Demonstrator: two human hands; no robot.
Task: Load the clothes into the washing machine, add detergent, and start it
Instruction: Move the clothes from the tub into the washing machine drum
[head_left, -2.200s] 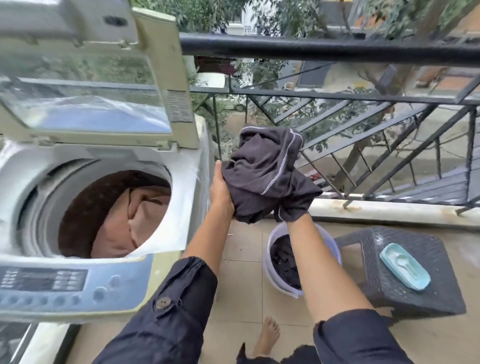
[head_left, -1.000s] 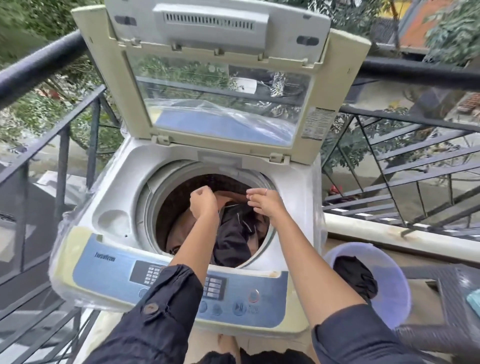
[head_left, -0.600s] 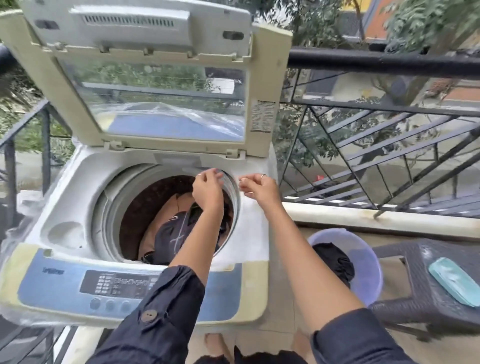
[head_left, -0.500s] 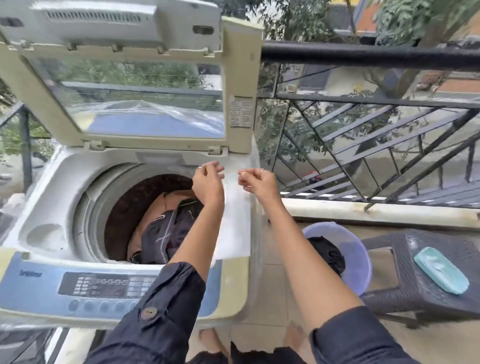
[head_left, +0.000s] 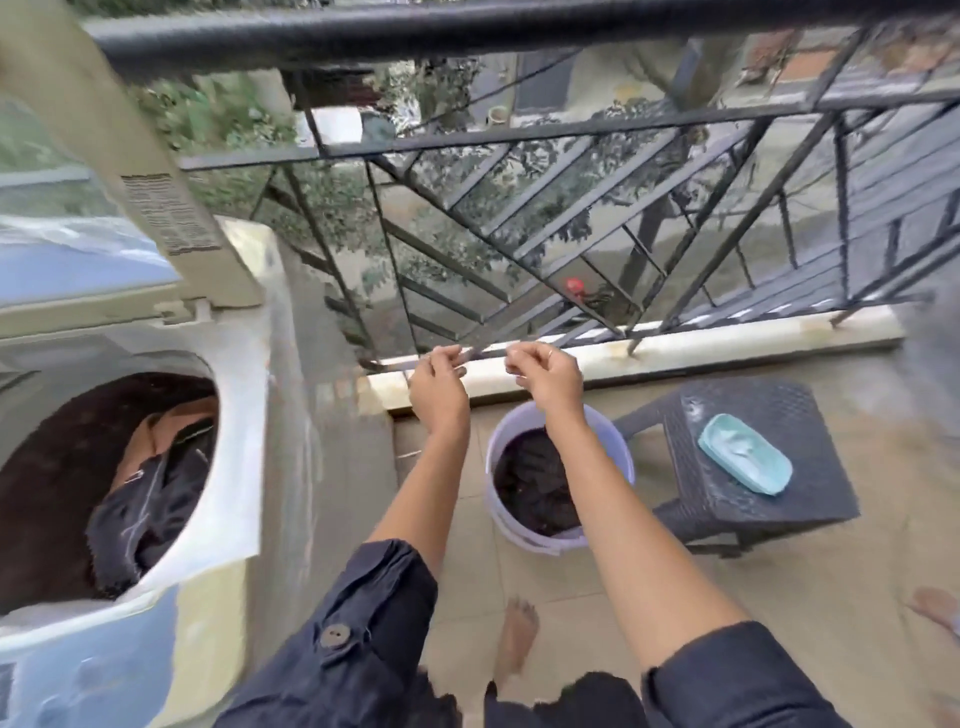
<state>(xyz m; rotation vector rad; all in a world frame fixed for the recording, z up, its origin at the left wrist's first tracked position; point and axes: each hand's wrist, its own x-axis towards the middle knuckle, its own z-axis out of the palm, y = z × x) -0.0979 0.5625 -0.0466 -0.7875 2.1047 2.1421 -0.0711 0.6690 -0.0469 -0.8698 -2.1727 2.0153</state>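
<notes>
The top-loading washing machine (head_left: 244, 415) stands at the left with its lid (head_left: 104, 156) raised. A dark garment with pale stripes (head_left: 150, 499) lies in the drum on a tan cloth (head_left: 156, 426). A pale purple bucket (head_left: 498, 519) on the floor holds more dark clothes (head_left: 530, 483). My left hand (head_left: 436, 384) and my right hand (head_left: 545, 374) hover above the bucket, to the right of the machine. Both hold nothing, with fingers loosely curled and apart.
A dark woven stool (head_left: 753, 467) stands right of the bucket with a teal detergent tray and scoop (head_left: 743, 460) on it. A black metal railing (head_left: 571, 182) and a pale ledge (head_left: 727, 338) bound the balcony behind. My bare foot (head_left: 514, 639) rests on the tiles.
The dark garment went from my hands into the drum and was let go. Both empty hands then moved right from the drum opening to above the bucket, and the view swung right.
</notes>
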